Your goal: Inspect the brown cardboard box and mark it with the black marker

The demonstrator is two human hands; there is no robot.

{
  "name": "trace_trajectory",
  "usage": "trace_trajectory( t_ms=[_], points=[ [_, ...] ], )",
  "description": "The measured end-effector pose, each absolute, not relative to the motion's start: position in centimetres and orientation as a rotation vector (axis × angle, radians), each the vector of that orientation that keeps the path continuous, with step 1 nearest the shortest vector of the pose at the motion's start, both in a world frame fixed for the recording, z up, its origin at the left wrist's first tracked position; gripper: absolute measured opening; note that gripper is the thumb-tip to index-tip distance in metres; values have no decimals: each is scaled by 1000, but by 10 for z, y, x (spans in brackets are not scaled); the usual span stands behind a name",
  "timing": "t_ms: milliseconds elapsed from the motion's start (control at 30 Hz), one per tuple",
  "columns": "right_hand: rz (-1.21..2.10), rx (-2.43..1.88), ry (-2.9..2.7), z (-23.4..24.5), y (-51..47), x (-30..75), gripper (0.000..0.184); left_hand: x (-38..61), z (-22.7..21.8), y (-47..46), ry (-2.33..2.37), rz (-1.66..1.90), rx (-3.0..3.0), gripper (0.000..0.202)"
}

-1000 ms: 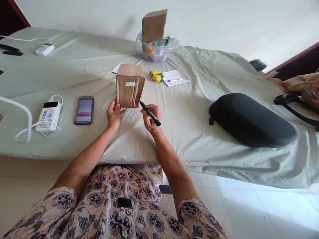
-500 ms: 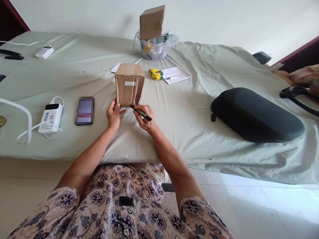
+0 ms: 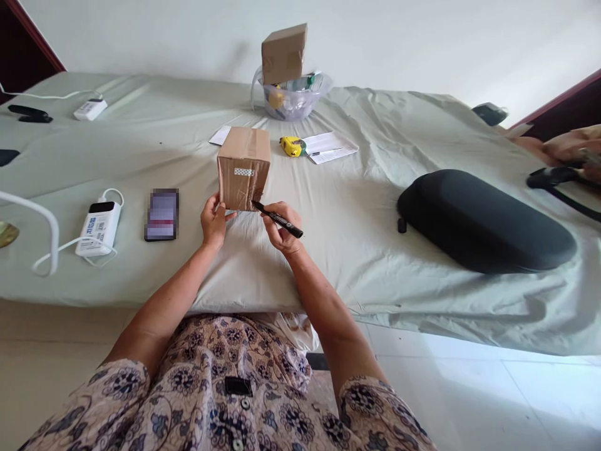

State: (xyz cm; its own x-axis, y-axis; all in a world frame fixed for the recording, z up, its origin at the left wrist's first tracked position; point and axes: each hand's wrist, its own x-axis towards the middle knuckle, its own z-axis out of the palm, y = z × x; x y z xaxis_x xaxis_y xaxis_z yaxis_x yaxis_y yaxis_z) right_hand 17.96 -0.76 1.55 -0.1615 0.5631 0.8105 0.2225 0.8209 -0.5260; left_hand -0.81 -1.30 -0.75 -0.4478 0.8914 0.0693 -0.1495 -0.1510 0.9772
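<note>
Can't actually read a word here tbh. White power bank (image 3: pixel 99 220) has blue lettering but it's too blurry, the phone's (image 3: pixel 162 216) screen is pixelated, and the pale print on the marker (image 3: pixel 285 225) is way too tiny.

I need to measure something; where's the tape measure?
In the head view, the yellow tape measure lies right of the held cardboard box, at the left end of a white paper.

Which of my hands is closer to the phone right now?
Left. Your left hand, gripping the cardboard box, is just right of the phone; your right hand, holding the black marker, is farther off on that same side.
</note>
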Motion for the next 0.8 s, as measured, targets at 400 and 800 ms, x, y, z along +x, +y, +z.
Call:
trace_trajectory(
  t_ms=[400, 800],
  points=[
    [330, -1467, -1674, -4, 34, 217, 36, -25, -21, -7, 1760, 1570, 1163, 37],
    [313, -1898, -1882, -15, 35, 221, 57, -62, 14, -15, 1850, 1779, 1198, 36]
  ],
)
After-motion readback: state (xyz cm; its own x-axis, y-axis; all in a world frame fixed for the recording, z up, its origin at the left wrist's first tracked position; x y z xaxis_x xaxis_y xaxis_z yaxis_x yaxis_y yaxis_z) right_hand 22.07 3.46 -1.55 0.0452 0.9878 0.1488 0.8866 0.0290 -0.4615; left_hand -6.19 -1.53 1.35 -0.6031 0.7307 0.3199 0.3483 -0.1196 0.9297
